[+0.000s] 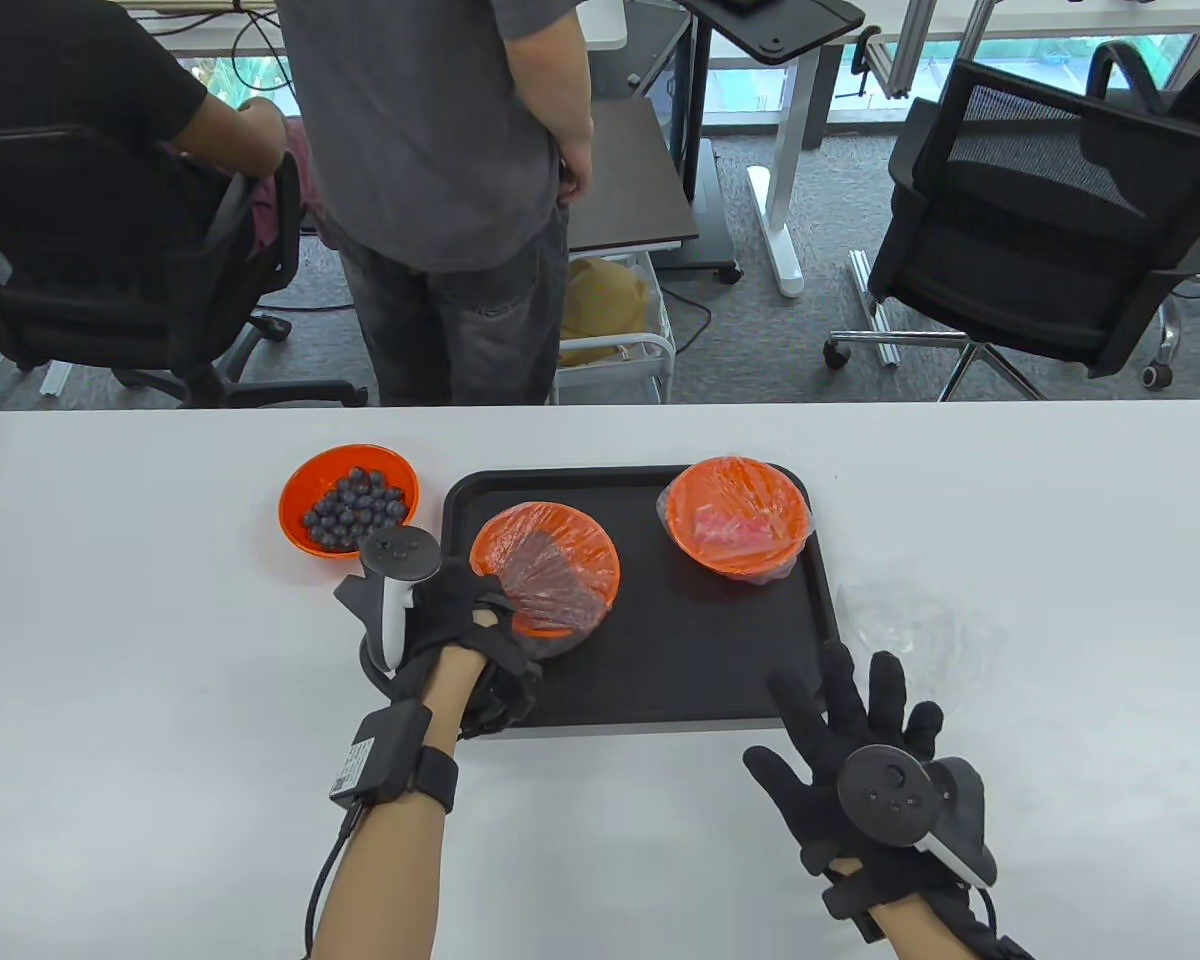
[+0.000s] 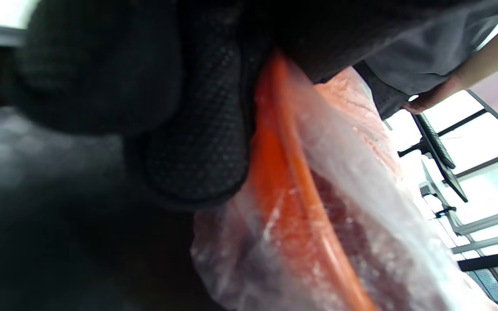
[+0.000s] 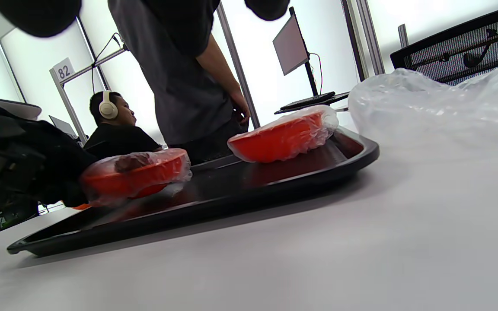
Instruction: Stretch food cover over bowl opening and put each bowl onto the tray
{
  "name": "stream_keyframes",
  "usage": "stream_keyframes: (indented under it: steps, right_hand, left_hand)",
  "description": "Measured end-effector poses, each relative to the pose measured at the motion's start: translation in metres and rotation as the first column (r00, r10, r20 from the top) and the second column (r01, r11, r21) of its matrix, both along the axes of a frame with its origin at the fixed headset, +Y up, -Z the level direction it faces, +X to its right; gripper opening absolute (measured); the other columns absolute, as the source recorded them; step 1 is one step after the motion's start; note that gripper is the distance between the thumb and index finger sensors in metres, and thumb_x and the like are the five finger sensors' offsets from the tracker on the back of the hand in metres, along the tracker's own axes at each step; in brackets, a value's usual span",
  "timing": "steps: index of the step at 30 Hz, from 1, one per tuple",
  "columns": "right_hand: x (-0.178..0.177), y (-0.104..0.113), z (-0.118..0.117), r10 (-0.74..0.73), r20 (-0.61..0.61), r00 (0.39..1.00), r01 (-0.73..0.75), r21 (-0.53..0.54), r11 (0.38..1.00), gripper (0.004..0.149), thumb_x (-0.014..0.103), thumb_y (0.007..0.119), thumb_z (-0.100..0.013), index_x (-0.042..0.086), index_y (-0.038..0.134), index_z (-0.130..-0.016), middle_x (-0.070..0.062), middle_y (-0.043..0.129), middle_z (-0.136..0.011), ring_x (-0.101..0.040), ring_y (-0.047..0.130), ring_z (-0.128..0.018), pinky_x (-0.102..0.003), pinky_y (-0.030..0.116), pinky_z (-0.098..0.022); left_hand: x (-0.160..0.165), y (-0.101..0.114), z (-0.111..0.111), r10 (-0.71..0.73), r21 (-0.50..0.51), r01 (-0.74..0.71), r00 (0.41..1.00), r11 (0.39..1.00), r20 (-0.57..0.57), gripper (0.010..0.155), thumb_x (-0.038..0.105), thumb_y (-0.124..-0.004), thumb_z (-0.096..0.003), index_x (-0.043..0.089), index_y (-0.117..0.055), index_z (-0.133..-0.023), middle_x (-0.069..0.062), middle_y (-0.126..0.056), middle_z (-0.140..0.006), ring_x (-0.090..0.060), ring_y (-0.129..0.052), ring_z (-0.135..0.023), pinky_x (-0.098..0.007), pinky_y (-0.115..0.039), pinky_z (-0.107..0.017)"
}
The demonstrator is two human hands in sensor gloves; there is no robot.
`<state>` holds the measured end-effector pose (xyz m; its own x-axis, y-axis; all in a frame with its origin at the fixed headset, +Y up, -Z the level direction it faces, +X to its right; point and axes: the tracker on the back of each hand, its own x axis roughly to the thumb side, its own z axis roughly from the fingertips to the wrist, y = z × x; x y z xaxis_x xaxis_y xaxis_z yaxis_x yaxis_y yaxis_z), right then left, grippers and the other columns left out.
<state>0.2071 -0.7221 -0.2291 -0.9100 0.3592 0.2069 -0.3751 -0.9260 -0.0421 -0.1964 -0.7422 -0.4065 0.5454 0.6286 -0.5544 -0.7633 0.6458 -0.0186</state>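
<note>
While two covered bowls sit aboard:
Tray [image 1: 720,680]: rigid, on the table [image 1: 160,620].
Left bowl [image 1: 550,565]: light, slick film; left hand [image 1: 460,625] fingers grip its rim.
Loose cover [image 1: 910,620]: flimsy; right hand [image 1: 865,740] fingers spread, empty.

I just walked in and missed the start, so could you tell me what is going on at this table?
A person in sensor gloves is covering orange bowls with plastic food covers and loading them onto a black tray. Their left hand grips the covered bowl at the tray's left side. Another covered bowl sits at its far right. The right hand hovers open near a loose cover on the table. A bowl of blueberries waits uncovered, left of the tray.
</note>
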Motion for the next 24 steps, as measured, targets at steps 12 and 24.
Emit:
stream_keyframes:
  steps: [12,24]
  right_hand:
    - [0.005,-0.001,0.0,-0.011,0.025,1.0,0.012,-0.029,0.999,0.081,0.074,0.058,-0.05,0.032,0.047,-0.118,-0.014,0.022,-0.122,-0.056,0.007,-0.102,-0.081,0.015,-0.054]
    - [0.003,-0.001,0.0,-0.013,0.013,1.0,0.013,-0.052,0.999,0.081,0.073,0.057,-0.05,0.031,0.047,-0.118,-0.014,0.022,-0.122,-0.055,0.006,-0.102,-0.078,0.014,-0.055]
  left_hand:
    - [-0.008,-0.01,-0.042,0.018,-0.085,-0.018,1.0,0.996,-0.001,0.056,0.047,-0.08,-0.0525,0.014,-0.074,-0.097,0.002,-0.112,-0.062,-0.017,-0.121,-0.032,-0.023,-0.103,-0.02]
    - [-0.003,-0.023,-0.052,0.058,-0.089,-0.058,0.998,0.994,-0.007,0.055,0.046,-0.08,-0.0531,0.013,-0.075,-0.097,0.002,-0.113,-0.064,-0.018,-0.122,-0.034,-0.025,-0.105,-0.022]
